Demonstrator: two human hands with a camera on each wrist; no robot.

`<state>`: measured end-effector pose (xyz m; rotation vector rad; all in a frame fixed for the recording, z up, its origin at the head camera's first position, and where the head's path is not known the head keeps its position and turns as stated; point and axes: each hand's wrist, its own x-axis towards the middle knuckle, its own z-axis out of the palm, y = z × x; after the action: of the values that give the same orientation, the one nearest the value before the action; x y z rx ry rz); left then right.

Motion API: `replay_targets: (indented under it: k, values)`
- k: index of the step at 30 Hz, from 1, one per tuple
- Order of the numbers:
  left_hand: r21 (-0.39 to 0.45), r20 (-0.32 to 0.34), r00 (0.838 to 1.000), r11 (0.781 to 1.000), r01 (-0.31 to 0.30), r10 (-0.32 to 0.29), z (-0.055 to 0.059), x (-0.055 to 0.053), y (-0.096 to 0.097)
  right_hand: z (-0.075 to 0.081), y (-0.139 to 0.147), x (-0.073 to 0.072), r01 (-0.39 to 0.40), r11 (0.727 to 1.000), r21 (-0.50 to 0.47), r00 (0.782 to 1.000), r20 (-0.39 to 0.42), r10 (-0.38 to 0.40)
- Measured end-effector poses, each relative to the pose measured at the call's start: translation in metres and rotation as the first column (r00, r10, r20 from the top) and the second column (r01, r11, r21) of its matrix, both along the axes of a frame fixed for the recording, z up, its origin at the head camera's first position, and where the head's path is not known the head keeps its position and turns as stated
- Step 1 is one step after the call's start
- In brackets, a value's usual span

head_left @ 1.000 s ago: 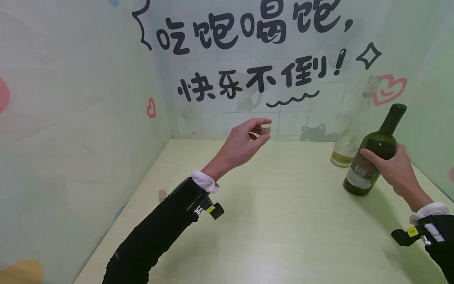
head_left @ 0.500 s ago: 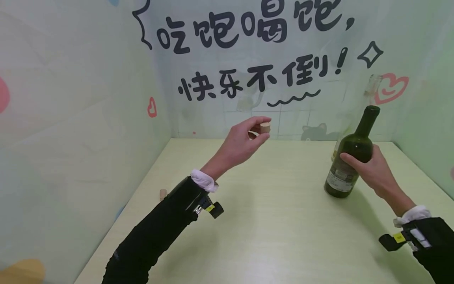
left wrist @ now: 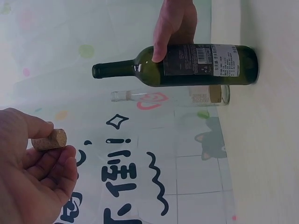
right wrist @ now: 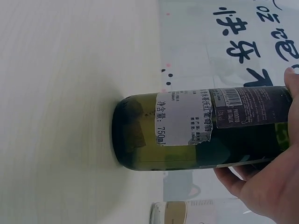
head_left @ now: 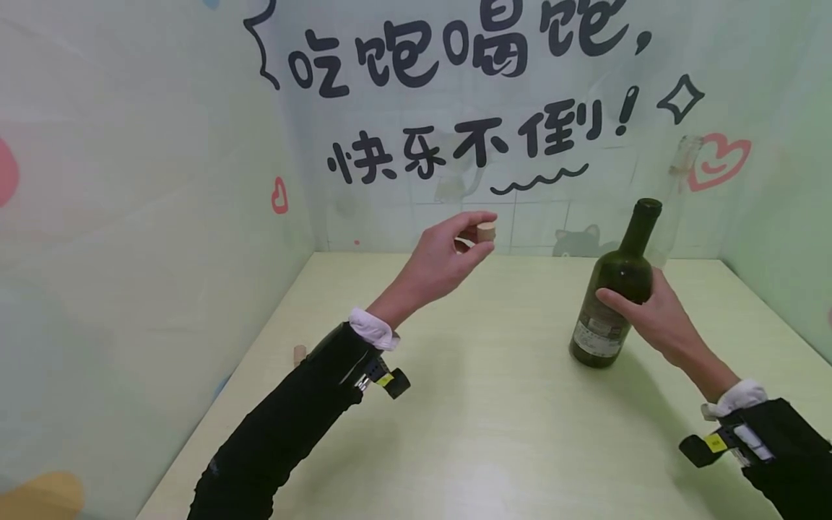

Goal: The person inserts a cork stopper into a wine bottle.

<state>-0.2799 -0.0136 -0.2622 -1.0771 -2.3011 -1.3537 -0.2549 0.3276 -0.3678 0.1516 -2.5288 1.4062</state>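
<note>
Between the thumb and fingertips of my left hand [head_left: 445, 256] is a cork [head_left: 485, 232], held up above the back of the table. In the left wrist view the cork [left wrist: 50, 140] lies sideways in the pinch, one flat end showing. My right hand [head_left: 659, 318] grips a dark green wine bottle [head_left: 624, 278] round its body, thumb across the front. The bottle's mouth is uncovered, and it leans slightly to the right in the head view. Its base is right at the tabletop in the right wrist view, where the white label [right wrist: 182, 119] faces the camera.
A clear glass bottle [left wrist: 212, 95] stands behind the green one and is largely hidden by it in the head view. Another cork [head_left: 300, 354] is on the pale table [head_left: 507, 426] beside my left sleeve. Printed wall sheets enclose the back and sides.
My right hand has brought the green bottle leftward and a little nearer, from the right side toward the middle, and it is more upright. My left hand and its cork have hardly moved.
</note>
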Motion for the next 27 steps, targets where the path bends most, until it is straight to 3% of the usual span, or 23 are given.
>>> replay_targets:
  k: [20,27]
  values:
    - [-0.002,-0.003,1.000,1.000,-0.010,0.010,0.003,0.003,-0.004,-0.001,-0.049,0.004,-0.144,0.989,-0.022,0.988,-0.065,0.143]
    - [-0.003,-0.002,1.000,1.000,-0.012,0.012,0.004,0.003,-0.005,0.000,-0.063,0.006,-0.196,0.980,-0.034,0.980,-0.038,0.195]
